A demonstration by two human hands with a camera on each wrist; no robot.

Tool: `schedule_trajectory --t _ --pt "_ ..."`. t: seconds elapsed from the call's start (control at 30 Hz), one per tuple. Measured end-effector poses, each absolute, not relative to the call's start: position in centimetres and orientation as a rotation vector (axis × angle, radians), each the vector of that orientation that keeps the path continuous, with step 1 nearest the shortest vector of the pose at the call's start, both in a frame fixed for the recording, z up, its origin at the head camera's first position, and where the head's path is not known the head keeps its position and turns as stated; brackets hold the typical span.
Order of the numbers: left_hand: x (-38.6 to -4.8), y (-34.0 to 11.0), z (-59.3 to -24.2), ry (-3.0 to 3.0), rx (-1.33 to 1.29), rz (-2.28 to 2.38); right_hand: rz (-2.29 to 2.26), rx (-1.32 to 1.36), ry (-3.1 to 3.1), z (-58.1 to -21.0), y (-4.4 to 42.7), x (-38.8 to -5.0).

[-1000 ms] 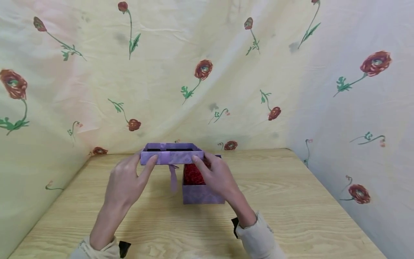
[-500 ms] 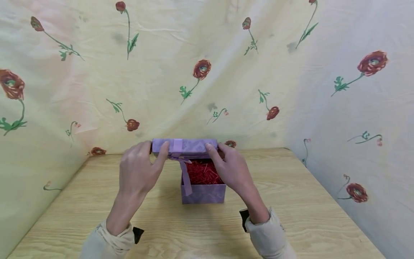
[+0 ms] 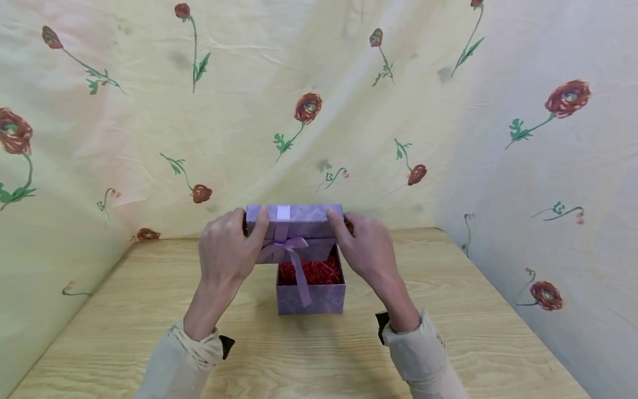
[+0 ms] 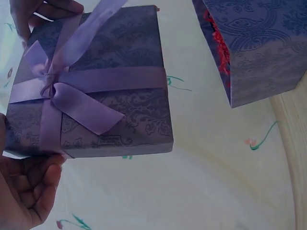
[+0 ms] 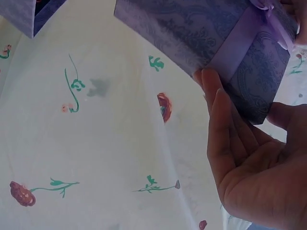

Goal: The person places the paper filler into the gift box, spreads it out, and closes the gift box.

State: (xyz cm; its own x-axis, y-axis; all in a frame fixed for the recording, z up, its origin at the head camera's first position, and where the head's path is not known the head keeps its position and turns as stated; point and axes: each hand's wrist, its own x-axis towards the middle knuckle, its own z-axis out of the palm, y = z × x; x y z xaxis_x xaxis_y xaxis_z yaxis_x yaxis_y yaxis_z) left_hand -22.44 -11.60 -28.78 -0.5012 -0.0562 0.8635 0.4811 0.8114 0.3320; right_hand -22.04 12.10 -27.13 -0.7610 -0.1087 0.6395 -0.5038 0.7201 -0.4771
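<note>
A purple patterned box lid (image 3: 309, 216), tied with a lilac ribbon and bow (image 4: 48, 86), is held up between both hands. The left hand (image 3: 224, 249) grips its left side, thumb on the near face. At the right side the right hand (image 3: 371, 249) grips it the same way, and the right wrist view shows fingers along the lid's edge. Below and just behind the lid stands the matching purple box (image 3: 311, 300), open at the top and filled with red shredded paper (image 3: 319, 272). One ribbon tail hangs in front of the box. The lid hides the box's back part.
The box stands on a light wood-grain table (image 3: 149, 310). Behind and at both sides hangs a cream cloth (image 3: 239, 138) printed with red flowers. Dark straps (image 3: 226, 346) show at the sleeve cuffs.
Both hands have moved right and a little up with the lid. It has tilted, so its inside no longer shows and the bow side now does. The box has stayed in place.
</note>
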Motion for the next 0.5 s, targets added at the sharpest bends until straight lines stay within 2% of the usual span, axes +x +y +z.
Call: schedule_trajectory --t 0.5 --pt "-24.8 -10.5 -28.6 -2.411 -0.068 -0.896 0.839 0.350 -2.601 -26.6 13.3 -25.3"
